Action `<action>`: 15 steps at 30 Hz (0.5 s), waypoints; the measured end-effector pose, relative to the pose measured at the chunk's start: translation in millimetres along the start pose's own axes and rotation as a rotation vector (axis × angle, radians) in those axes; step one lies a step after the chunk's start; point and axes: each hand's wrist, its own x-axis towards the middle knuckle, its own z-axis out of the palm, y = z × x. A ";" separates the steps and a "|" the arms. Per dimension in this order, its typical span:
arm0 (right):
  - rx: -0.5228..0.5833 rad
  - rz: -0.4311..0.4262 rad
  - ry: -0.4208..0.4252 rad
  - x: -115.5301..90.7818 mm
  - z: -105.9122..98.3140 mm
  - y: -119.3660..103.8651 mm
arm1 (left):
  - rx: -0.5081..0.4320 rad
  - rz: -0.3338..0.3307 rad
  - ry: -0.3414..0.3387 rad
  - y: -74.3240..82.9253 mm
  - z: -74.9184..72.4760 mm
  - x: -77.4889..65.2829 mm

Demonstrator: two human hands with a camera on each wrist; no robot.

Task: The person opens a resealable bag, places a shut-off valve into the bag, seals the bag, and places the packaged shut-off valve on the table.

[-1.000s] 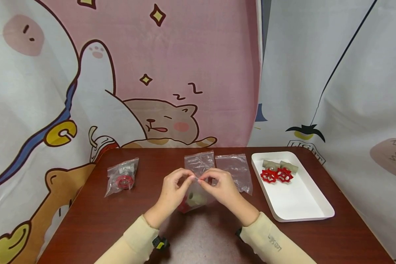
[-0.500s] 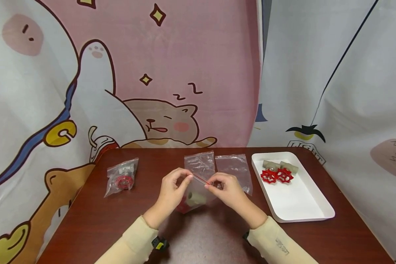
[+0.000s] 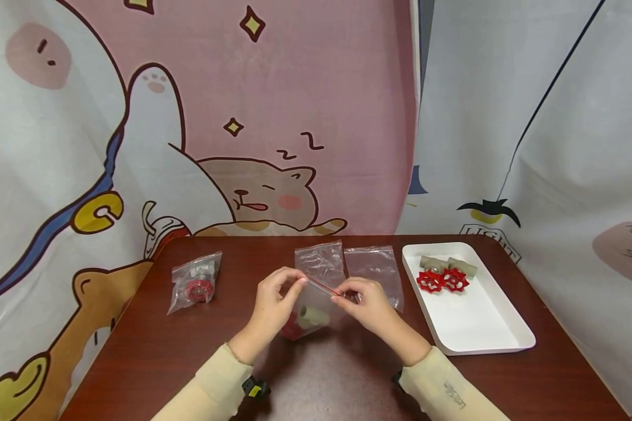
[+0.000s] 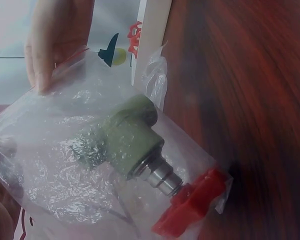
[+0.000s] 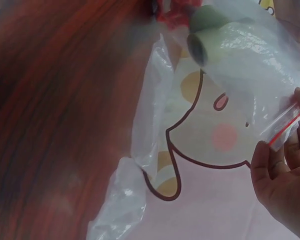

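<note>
Both hands hold up a clear zip bag (image 4: 60,190) by its top edge in front of me. My left hand (image 3: 274,301) pinches the left end of the red zip strip (image 3: 321,285) between thumb and forefinger. At the strip's other end, my right hand (image 3: 367,304) pinches with thumb and fingers, as the right wrist view also shows. Inside the bag hangs a valve with a grey-green body (image 4: 132,142), a shiny metal stem (image 4: 162,177) and a red handwheel (image 4: 190,205) lowest, tilted to one side.
A bagged valve (image 3: 196,283) lies on the left of the brown table (image 3: 326,389). Two flat zip bags, a left one (image 3: 316,257) and a right one (image 3: 376,269), lie behind the hands. At right, a white tray (image 3: 479,321) holds two valves with red handwheels (image 3: 442,279).
My right hand has moved right and slightly down along the bag's top edge, away from the left hand, exposing the red strip between them. The left hand has barely shifted.
</note>
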 end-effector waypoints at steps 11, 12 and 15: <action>-0.012 0.026 -0.003 -7.1 -4.9 6.7 | 0.015 0.023 0.015 -3.2 0.3 0.7; -0.014 0.027 -0.004 -7.9 -5.2 7.6 | 0.015 0.022 0.014 -3.6 -0.1 0.6; -0.020 0.022 -0.004 -9.7 -5.9 9.8 | 0.010 0.014 0.010 -4.8 -1.6 0.1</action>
